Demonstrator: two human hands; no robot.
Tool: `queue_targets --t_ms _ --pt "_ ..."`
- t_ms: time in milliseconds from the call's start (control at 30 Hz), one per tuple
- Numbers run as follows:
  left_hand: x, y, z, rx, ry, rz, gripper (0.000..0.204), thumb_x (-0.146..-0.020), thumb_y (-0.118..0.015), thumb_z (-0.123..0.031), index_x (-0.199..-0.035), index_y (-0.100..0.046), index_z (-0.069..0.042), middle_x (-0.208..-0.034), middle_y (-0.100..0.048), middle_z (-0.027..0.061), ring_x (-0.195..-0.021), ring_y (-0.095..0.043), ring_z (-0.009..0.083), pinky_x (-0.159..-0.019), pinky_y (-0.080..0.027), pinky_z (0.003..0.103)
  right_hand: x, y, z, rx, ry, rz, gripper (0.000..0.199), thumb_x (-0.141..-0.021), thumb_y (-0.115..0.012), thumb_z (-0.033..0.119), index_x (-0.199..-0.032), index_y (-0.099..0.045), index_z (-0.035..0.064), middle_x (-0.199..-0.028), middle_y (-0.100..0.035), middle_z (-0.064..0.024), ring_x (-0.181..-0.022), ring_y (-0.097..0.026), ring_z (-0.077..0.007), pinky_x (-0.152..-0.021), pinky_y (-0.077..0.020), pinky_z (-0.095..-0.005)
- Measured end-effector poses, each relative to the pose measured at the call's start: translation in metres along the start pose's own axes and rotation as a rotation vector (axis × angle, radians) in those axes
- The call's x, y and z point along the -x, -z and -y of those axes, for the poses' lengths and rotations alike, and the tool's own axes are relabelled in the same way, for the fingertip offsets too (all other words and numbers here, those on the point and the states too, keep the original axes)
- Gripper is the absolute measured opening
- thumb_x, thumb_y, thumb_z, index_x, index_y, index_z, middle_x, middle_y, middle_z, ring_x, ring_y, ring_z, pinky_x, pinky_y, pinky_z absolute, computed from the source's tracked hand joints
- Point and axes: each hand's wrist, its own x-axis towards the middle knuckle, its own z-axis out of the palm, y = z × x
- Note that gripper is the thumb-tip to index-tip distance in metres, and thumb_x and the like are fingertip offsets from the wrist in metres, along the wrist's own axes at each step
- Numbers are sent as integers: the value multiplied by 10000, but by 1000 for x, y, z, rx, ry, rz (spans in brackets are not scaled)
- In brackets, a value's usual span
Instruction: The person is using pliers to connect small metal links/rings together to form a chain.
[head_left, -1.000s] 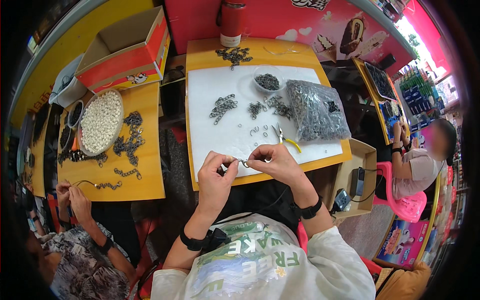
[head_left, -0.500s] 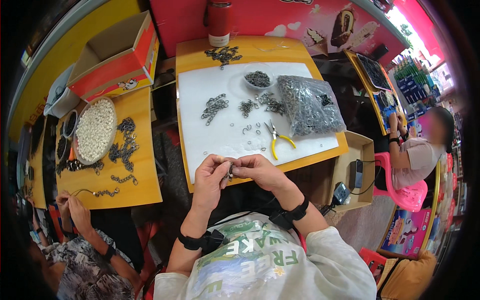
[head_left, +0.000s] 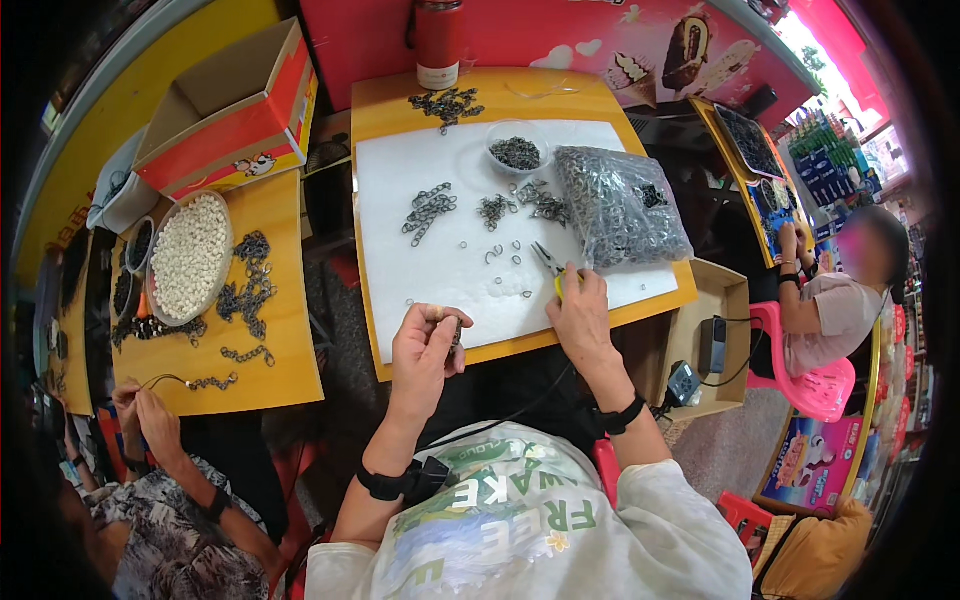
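My left hand (head_left: 423, 350) is closed near the front edge of the white mat (head_left: 400, 285), pinching a short piece of dark metal chain (head_left: 457, 334) that is mostly hidden by the fingers. Over at the right, my right hand (head_left: 580, 318) has its fingers on the yellow handles of the pliers (head_left: 546, 258), whose jaws point away from me. Several loose metal rings (head_left: 516, 260) lie between the hands and the chain piles. Farther back are small chain heaps (head_left: 430, 213) and a clear tub (head_left: 516, 152) of dark metal links.
A plastic bag (head_left: 620, 208) packed with links fills the mat's right side. A red bottle (head_left: 438, 45) stands at the back. An open carton (head_left: 725, 290) with devices sits right of the table. On the left table, beside a co-worker's hands, is a bowl of white beads (head_left: 190, 260).
My right hand has left the left hand, moved to the right and come onto the pliers' handles. The left hand keeps the chain piece in nearly the same spot.
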Motion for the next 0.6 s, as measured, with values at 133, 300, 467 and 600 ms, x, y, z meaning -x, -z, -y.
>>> queue_targets --t_ms 133,300,467,600 --pt "0 1 0 -28 -28 -18 49 -980 -507 -98 -957 -506 -55 -942 -633 82 -533 -511 57 -447 -364 166 5 11 -13 -549 -89 127 434 -811 -612 99 -1202 -520 -64 -1104 -552 -198 -989 -535 -328 -903 -446 -386" --pt "-1 -7 -5 -46 -1 -16 53 -978 -513 -90 -970 -530 -41 -934 -645 85 -570 -528 58 -482 -398 167 17 68 37 -1431 -185 550 346 -876 -637 128 -1169 -529 -21 -1069 -577 -57 -961 -515 -87 -861 -427 -268" --pt "0 -9 -7 -76 -57 -37 62 -976 -516 -75 -968 -550 -24 -928 -660 88 -604 -534 58 -521 -422 169 11 85 45 -995 234 345 420 -776 -669 60 -1169 -537 -6 -1028 -549 -128 -940 -546 -238 -840 -444 -336" --pt "2 -12 -12 -73 -74 -35 63 -971 -521 -69 -971 -557 -17 -936 -664 93 -606 -535 58 -525 -420 171 10 83 44 -838 350 208 463 -736 -676 65 -1176 -545 9 -1003 -525 -155 -928 -522 -313 -820 -445 -375"
